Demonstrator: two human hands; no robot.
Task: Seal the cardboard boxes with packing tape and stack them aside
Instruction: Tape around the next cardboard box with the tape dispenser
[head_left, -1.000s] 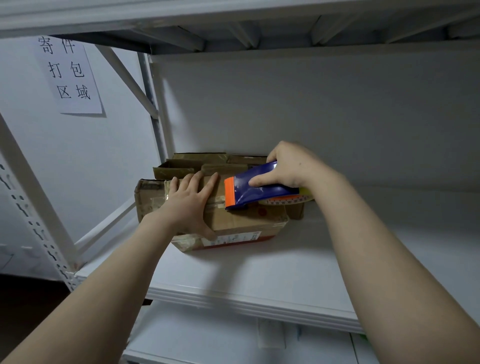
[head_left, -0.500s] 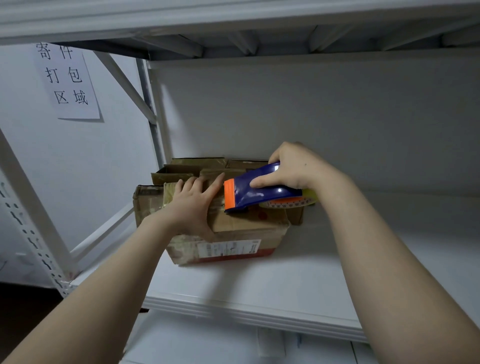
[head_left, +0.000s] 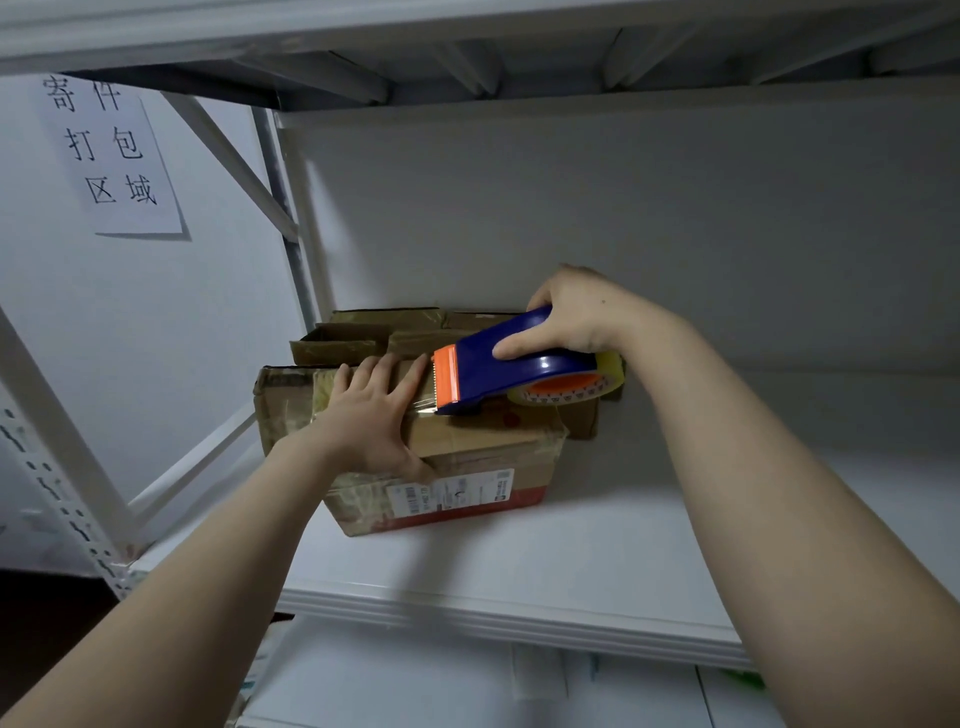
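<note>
Left hand (head_left: 371, 421) lies flat, fingers spread, pressing the top of the near cardboard box (head_left: 483, 447) on the white shelf (head_left: 519, 571); flaps closed, contents unseen. Just right of it, right hand (head_left: 576, 319) grips one blue tape dispenser (head_left: 519, 364), orange cutter end on the box top. Behind both hands: a second box (head_left: 358, 340), flaps up, contents not visible. Paper sign (head_left: 117, 156) far left.

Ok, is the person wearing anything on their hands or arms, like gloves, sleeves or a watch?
Nothing is visible. The left hand and right hand are bare, without gloves, and no ring shows on the visible fingers. The left forearm and right forearm are uncovered to the picture's edge: no sleeve, watch or bracelet in view.
</note>
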